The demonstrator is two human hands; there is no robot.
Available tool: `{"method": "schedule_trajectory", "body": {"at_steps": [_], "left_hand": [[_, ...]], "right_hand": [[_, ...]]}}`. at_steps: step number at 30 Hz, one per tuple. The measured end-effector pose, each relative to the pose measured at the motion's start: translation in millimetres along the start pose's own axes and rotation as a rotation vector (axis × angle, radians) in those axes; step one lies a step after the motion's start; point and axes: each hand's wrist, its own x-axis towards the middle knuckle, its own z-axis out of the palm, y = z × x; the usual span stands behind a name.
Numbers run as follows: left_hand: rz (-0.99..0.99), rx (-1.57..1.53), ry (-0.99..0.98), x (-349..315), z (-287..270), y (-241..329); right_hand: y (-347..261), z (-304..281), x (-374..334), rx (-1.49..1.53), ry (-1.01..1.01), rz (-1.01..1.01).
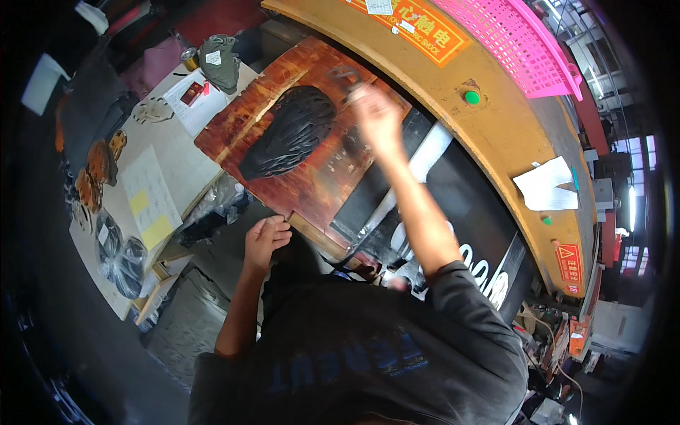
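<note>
A reddish-brown board with worn, streaked patches lies in front of me. On its left half sit overlapping black flat pieces, fanned in a pile. Over the board's far right part, my right hand is closed around a dark loop-shaped thing; motion blurs both, so its kind is unclear. My left hand is beside the board's near edge, its fingers curled and pinched together. What the left fingers hold, if anything, is too small to make out.
A yellow machine beam with green buttons arches behind the board, a pink basket on top. At left, a pale table bears papers, brown cut pieces and a plastic bag. White cut pieces lie at right.
</note>
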Motion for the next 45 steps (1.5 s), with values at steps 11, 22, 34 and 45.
{"method": "schedule_trajectory", "body": {"at_steps": [11, 22, 34, 45], "left_hand": [[0.187, 0.33, -0.275, 76.3, 44.2, 14.2], [-0.163, 0.71, -0.612, 45.9, 181.6, -64.5], [-0.23, 1.134, -0.343, -47.8, 172.5, -22.0], [0.009, 1.223, -0.354, -35.3, 159.5, -53.5]], "right_hand": [[4.0, 7.6, -183.2, -0.121, -0.333, -0.005], [54.4, -416.1, -491.7, -1.107, 0.704, 1.065], [21.0, -443.5, -563.4, 0.027, 0.653, 1.241], [58.0, -514.4, -556.2, -0.433, 0.487, 1.076]]}}
